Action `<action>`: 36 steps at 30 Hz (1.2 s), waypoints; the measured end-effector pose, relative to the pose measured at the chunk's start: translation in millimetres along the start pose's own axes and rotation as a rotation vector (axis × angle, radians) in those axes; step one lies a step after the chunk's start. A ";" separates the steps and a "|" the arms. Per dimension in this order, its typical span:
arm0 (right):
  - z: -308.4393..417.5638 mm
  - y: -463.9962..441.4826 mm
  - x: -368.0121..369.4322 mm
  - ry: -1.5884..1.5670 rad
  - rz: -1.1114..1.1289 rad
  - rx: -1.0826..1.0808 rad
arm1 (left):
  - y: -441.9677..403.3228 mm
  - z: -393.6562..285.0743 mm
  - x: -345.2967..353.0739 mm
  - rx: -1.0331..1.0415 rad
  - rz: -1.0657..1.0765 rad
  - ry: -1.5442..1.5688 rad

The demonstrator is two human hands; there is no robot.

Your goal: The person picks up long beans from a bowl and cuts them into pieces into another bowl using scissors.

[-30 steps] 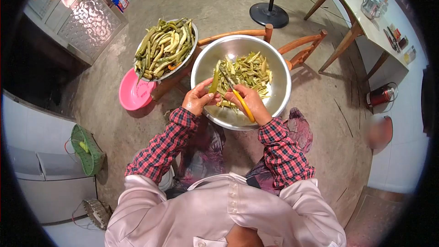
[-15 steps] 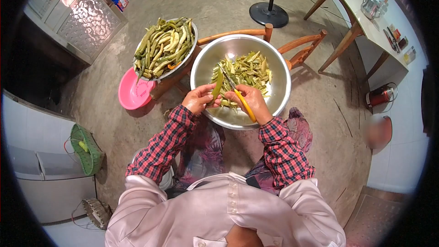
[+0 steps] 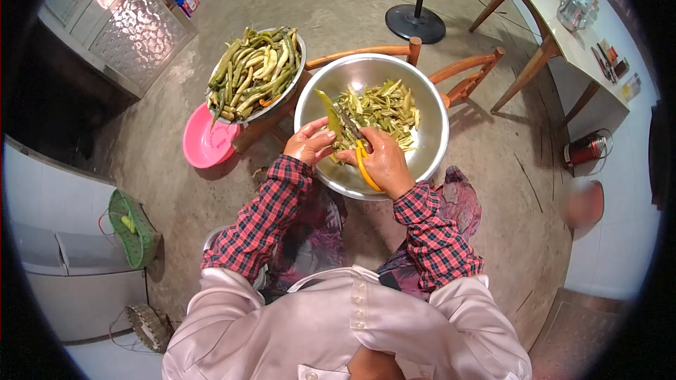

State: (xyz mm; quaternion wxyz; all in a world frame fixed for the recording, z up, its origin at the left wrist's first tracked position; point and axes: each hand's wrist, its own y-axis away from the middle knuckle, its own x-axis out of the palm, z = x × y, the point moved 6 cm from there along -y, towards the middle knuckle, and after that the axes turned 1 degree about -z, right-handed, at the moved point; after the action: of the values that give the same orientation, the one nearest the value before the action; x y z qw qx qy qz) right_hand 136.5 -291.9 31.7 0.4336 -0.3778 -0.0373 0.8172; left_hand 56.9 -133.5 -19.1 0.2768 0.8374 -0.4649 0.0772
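Note:
My left hand (image 3: 307, 145) pinches a long green pepper (image 3: 327, 107), which stands up from the fingers over the near left of a large steel bowl (image 3: 433, 144). In my right hand (image 3: 387, 166) are scissors with yellow handles (image 3: 364, 170). Their dark blades point up and left, close beside the pepper; I cannot tell whether they touch it. Cut pepper strips (image 3: 386, 107) lie heaped in the bowl under both hands. To the left, a second metal bowl (image 3: 303, 63) is piled with whole long peppers (image 3: 257, 74), green and yellowish.
Wooden chairs (image 3: 468, 83) stand behind and around the bowls. A pink basin (image 3: 201, 148) sits on the floor at left, near a green basket (image 3: 134, 232). Beyond are a black round stand base (image 3: 415, 24) and a long table (image 3: 563, 35) at right.
The pepper now sticks up higher and leans left. My left hand has shifted slightly right, and the scissors have turned, their handles swinging left in my right hand.

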 end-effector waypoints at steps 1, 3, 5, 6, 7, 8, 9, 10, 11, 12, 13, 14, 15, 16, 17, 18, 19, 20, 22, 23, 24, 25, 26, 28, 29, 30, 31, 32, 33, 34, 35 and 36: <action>-0.1 1.0 0.7 0.011 -0.001 0.000 | 0.9 -0.3 2.3 0.002 -0.009 0.005; -0.5 1.5 2.0 0.028 0.005 -0.003 | 2.3 -0.6 6.3 0.006 -0.026 0.015; -0.8 1.4 2.8 0.042 0.019 -0.010 | 4.3 -1.0 9.0 0.005 -0.068 -0.009; -1.0 1.5 2.4 0.044 0.017 -0.011 | 4.5 -1.2 9.4 0.004 -0.090 -0.021; -0.6 1.8 2.5 0.045 0.016 -0.013 | 1.9 1.3 7.5 0.011 -0.089 -0.021; -0.4 2.2 2.4 0.047 0.014 -0.016 | -2.7 6.2 3.9 0.018 -0.088 -0.022; -1.0 2.0 3.5 0.039 0.039 -0.002 | -3.7 7.1 3.6 0.024 -0.087 -0.023; -1.1 1.4 4.1 0.031 0.064 0.011 | -3.5 7.4 4.0 0.025 -0.070 -0.012; -1.9 1.1 4.9 0.024 0.089 0.024 | -2.9 7.0 5.1 0.026 -0.052 -0.002; -4.6 1.7 6.5 0.025 0.088 0.030 | -2.3 6.1 6.5 0.027 -0.035 0.008; -9.1 2.8 9.6 0.026 0.088 0.037 | -2.6 6.3 5.9 0.027 -0.040 -0.002; -11.6 4.2 11.8 0.027 0.089 0.043 | -2.9 7.0 4.9 0.026 -0.045 -0.011; -8.8 4.2 10.0 0.032 0.086 0.038 | -3.4 7.3 4.5 0.026 -0.049 -0.020; -3.8 3.5 6.3 0.037 0.083 0.033 | -3.8 6.2 4.0 0.034 -0.048 -0.037; -0.2 3.0 4.0 0.043 0.078 0.026 | -4.3 4.6 2.4 0.043 -0.046 -0.053; 0.5 2.7 3.9 0.051 0.084 0.029 | -4.3 3.4 1.4 0.051 -0.046 -0.070; 1.0 2.3 4.2 0.058 0.090 0.031 | -3.5 3.1 1.3 0.049 -0.047 -0.060; 1.4 2.2 3.9 0.066 0.096 0.033 | -2.4 2.5 2.4 0.046 -0.048 -0.051; 6.1 1.4 0.7 0.036 0.076 0.004 | -2.4 1.5 2.8 0.045 -0.052 -0.052; 8.5 1.1 -1.0 0.020 0.066 -0.010 | -2.6 1.5 2.0 0.044 -0.056 -0.062; 10.1 0.7 -2.2 0.022 0.066 -0.009 | -2.8 1.7 1.1 0.044 -0.061 -0.073; 12.1 0.2 -3.5 0.024 0.067 -0.008 | -2.6 1.7 0.9 0.042 -0.062 -0.081; 13.1 -0.1 -3.8 0.025 0.068 -0.007 | -2.2 1.5 0.9 0.040 -0.063 -0.089; 11.6 0.4 -1.8 0.017 0.064 -0.019 | -3.0 2.3 0.1 0.044 -0.062 -0.097; 11.0 0.7 -1.0 0.014 0.062 -0.025 | -5.0 4.7 -1.9 0.048 -0.061 -0.098; 10.1 1.1 -0.4 0.014 0.067 -0.015 | -5.9 5.8 -2.8 0.053 -0.060 -0.098; 9.6 1.7 0.2 0.015 0.072 -0.005 | -6.2 6.2 -2.9 0.053 -0.052 -0.090; 8.8 2.0 0.9 0.016 0.077 0.005 | -6.3 6.3 -2.6 0.053 -0.044 -0.082; 7.1 2.2 2.6 0.018 0.089 0.018 | -5.8 5.6 -1.5 0.053 -0.037 -0.074; 5.1 2.5 4.6 0.019 0.102 0.032 | -4.7 4.5 -0.2 0.050 -0.039 -0.075; 3.9 2.4 6.1 0.020 0.115 0.045 | -3.3 2.5 1.8 0.047 -0.041 -0.076; 4.2 2.5 5.8 0.015 0.113 0.054 | -2.3 0.9 2.9 0.044 -0.043 -0.076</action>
State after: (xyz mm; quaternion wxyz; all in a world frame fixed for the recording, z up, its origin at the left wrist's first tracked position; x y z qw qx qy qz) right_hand 130.1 -288.1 30.3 0.3970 -0.3736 0.0092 0.8383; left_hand 60.3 -135.2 -19.7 0.2420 0.8554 -0.4553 0.0494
